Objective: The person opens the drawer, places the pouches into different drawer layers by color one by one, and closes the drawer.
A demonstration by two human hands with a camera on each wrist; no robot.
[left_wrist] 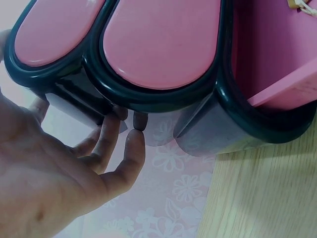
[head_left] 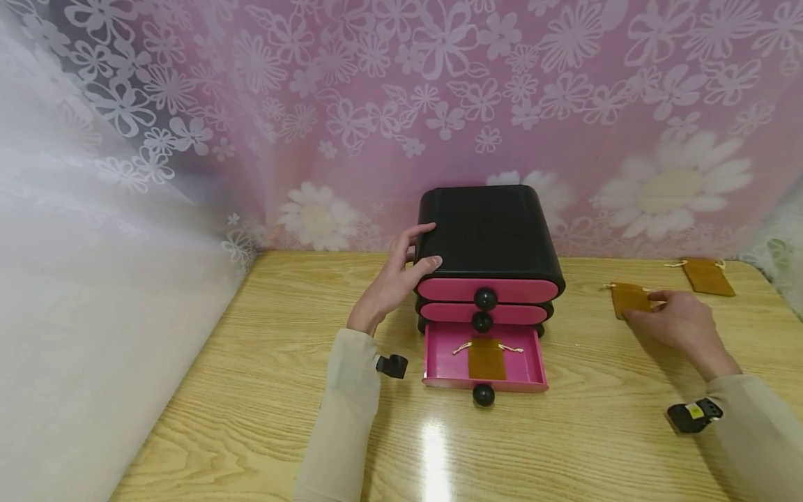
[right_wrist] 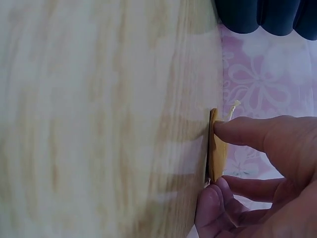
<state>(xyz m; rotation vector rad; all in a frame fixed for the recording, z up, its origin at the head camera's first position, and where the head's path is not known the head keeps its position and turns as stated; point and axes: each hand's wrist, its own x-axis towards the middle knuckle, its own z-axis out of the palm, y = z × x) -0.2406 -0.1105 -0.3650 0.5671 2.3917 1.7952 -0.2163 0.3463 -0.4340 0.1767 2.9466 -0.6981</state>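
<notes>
My left hand (head_left: 395, 282) holds the left side of a small black drawer cabinet (head_left: 486, 226) with pink drawer fronts. Its thumb lies on the top edge, while in the left wrist view several bent fingers (left_wrist: 131, 156) reach along the side wall. On the table to the right, my right hand (head_left: 680, 322) pinches a mustard-brown drawstring pouch (head_left: 629, 300) by its edges. The right wrist view shows the thumb on one edge of that pouch (right_wrist: 218, 156) and fingertips at the other. A similar pouch (head_left: 486, 361) lies flat in the pulled-out bottom drawer (head_left: 439, 368).
Another brown pouch (head_left: 709, 277) lies near the table's back right corner. The upper two drawers are closed, each with a round black knob (head_left: 486, 300). A pink flowered curtain (head_left: 389, 125) hangs behind the wooden table (head_left: 263, 390).
</notes>
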